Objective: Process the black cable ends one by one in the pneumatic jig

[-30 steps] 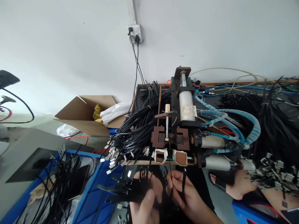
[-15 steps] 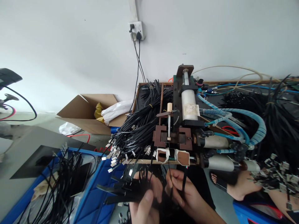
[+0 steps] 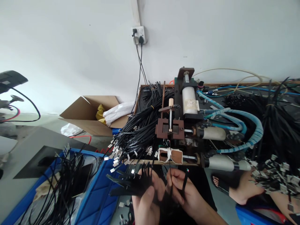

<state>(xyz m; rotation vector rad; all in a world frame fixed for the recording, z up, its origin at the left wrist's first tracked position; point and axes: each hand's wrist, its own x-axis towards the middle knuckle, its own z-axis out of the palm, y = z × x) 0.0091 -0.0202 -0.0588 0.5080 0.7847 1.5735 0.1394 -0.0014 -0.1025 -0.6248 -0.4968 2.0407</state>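
White wall (image 3: 93, 62) fills the background, and a workbench with a wooden front edge (image 3: 145, 162) stands before it. On the bench sits a pneumatic machine with a pale upright cylinder (image 3: 190, 100) and blue-wrapped hoses (image 3: 256, 125). At the lower left is a blue bin (image 3: 93, 184) holding loose black leads, and behind it an open cardboard box (image 3: 81, 125) with white and yellow wrapping inside. Black cables with metal ends lie in a tied heap (image 3: 138, 125) left of the machine; another heap (image 3: 276, 115) spreads to its right. Below the bench front, the left hand (image 3: 147, 204) curls around a bunch of flat black strips (image 3: 127, 184), their ends fanning out to the left. Near it, the right hand (image 3: 191, 200) pinches a thin black cable (image 3: 170, 170) between thumb and fingers. That cable rises to two white-rimmed brown plates (image 3: 177, 156), which meet edge to edge. Smallest is a black strip (image 3: 186, 179) with a coloured tip, sticking up beside the right hand's fingers.
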